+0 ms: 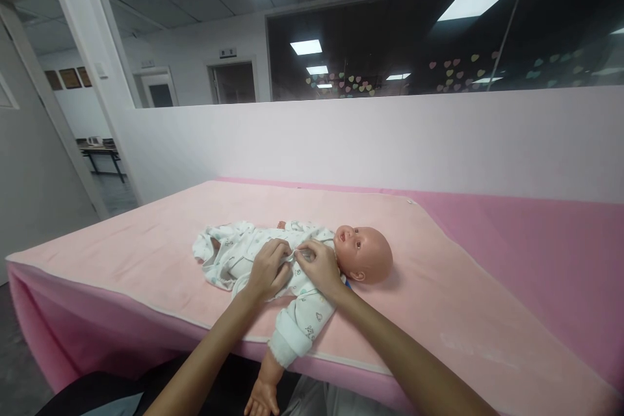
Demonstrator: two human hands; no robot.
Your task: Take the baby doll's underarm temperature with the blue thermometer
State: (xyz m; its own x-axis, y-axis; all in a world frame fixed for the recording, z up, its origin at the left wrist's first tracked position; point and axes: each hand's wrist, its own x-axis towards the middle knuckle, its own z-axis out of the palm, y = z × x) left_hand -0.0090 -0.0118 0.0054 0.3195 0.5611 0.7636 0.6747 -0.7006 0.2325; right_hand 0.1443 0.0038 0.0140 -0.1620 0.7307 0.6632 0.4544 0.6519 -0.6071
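White printed cloth, the outfit (236,250) on the doll (365,253), lies beneath both your hands. The doll is on its back on the peach mat (146,240), head at three o'clock from your fingers and trouser end at nine; lying so, it presumably leaves the chest within easy reach of either side. Your left hand (269,268) and right hand (319,266) meet over the chest, thumbs and forefingers apparently pinching a thin white strip (294,253) between them, likely so neither end slips; your other fingers curl in, partly hidden. The near sleeve (297,325) points toward seven o'clock, its plastic hand (263,396) beyond the mat's edge, probably because the doll lies close to you.
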